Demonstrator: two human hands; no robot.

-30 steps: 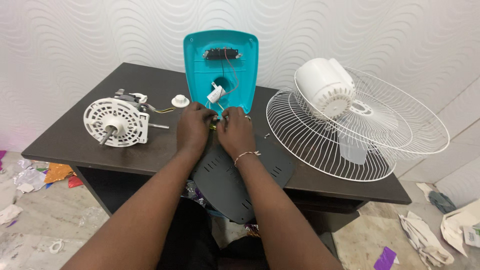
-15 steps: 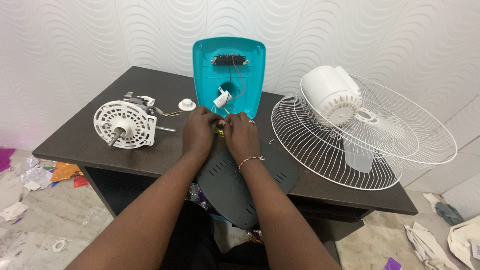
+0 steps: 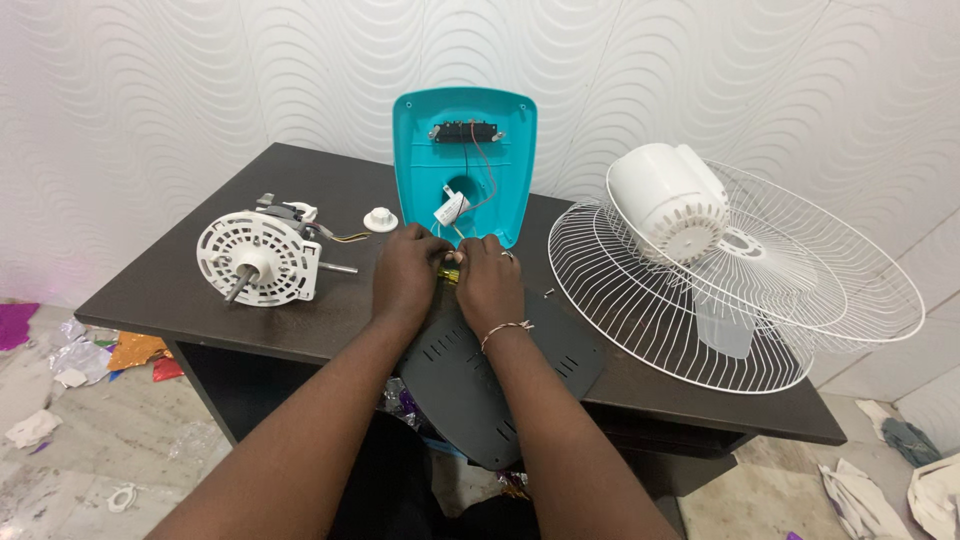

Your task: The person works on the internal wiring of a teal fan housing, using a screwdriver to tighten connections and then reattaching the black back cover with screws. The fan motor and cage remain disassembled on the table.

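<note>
Landmark: the teal housing (image 3: 465,165), standing upright at the back of the dark table (image 3: 190,290), hollow side toward the person, with a switch block and thin wires showing inside.

Change over the last second: little in the scene itself. Both hands have stayed together just in front of the housing's lower edge; the view has shifted, so everything sits a bit differently in frame, but the parts on the table lie as they did. This reads as one continuing piece of fine work at the same spot, not a new step.

Left hand (image 3: 405,282): fingers curled inward, closed about something small; what exactly, cannot tell. Right hand (image 3: 490,285): likewise curled, fingertips meeting the left's. Between them shows a small yellow-and-green bit (image 3: 450,272), probably wire ends or a connector, held directly below the housing.

Under the wrists, nearer the person than the housing: a dark grey base plate (image 3: 470,385), overhanging the table edge.

Left of the housing: white motor (image 3: 258,260) lying with its shaft forward; a small white knob (image 3: 380,219) between motor and housing.

Right of the housing: white wire guards (image 3: 700,300) stacked, a white motor cover (image 3: 665,200) resting on them.
</note>
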